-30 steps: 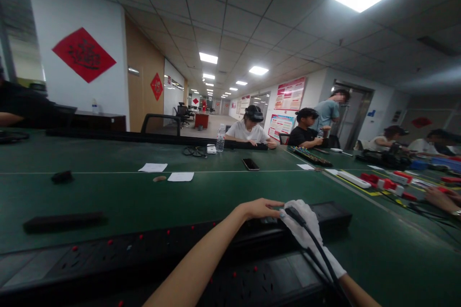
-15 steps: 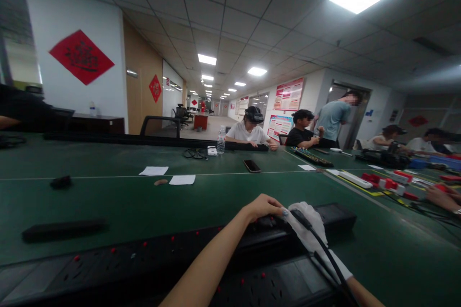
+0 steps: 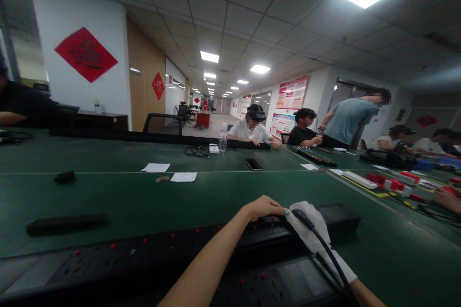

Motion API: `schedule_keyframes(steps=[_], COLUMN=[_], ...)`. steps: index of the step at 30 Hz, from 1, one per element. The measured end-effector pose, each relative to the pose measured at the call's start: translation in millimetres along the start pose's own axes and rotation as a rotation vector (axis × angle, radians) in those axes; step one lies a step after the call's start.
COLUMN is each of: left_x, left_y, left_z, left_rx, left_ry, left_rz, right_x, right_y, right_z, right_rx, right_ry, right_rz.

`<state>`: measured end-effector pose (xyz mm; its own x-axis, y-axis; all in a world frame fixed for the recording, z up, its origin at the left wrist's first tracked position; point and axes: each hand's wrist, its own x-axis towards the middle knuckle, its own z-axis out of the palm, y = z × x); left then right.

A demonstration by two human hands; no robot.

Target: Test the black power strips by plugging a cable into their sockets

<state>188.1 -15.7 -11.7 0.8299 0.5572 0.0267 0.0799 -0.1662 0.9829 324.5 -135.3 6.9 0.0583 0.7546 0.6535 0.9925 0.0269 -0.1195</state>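
A long black power strip [image 3: 169, 249] with red buttons or lights lies across the front of the green table. My bare left hand [image 3: 264, 206] bends over its far edge, fingers curled down and partly hidden, one fingertip against the glove of my other hand. In a white glove, my right hand [image 3: 313, 230] is closed around a thick black cable [image 3: 329, 252] beside the strip's right part. The cable's end is hidden in the glove, and its length runs back towards me. A second black power strip [image 3: 273, 285] lies nearer, below my hands.
A dark bar [image 3: 66, 224] and a small black object [image 3: 65, 177] lie to the left. Further back are paper slips [image 3: 183, 177], a phone [image 3: 253, 164] and a water bottle [image 3: 223, 139]. Co-workers sit opposite and at the right, near red and white plugs [image 3: 394, 184].
The view has shifted slightly. Both hands keep nearly the same place and hold at the strip. A standing person in the background has moved a little to the right.
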Motion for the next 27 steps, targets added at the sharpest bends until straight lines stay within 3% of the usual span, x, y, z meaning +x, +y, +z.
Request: schedule_keyframes(steps=[10, 14, 20, 27], left_x=[-1, 0, 2, 3], left_y=[0, -1, -3, -3], left_z=[-1.4, -1.6, -1.2, -0.4], left_rx=[0.072, 0.059, 0.021, 0.017], left_ry=[-0.053, -0.074, -0.076, -0.053], left_rz=[0.039, 0.053, 0.075, 0.073], right_x=[9, 8, 3, 4], right_y=[16, 21, 13, 10], right_z=[-10, -5, -3, -5], right_rx=[0.122, 0.194, 0.149, 0.132], right_ry=[-0.206, -0.279, -0.194, -0.195], right_rz=[-0.174, -0.172, -0.045, -0.024])
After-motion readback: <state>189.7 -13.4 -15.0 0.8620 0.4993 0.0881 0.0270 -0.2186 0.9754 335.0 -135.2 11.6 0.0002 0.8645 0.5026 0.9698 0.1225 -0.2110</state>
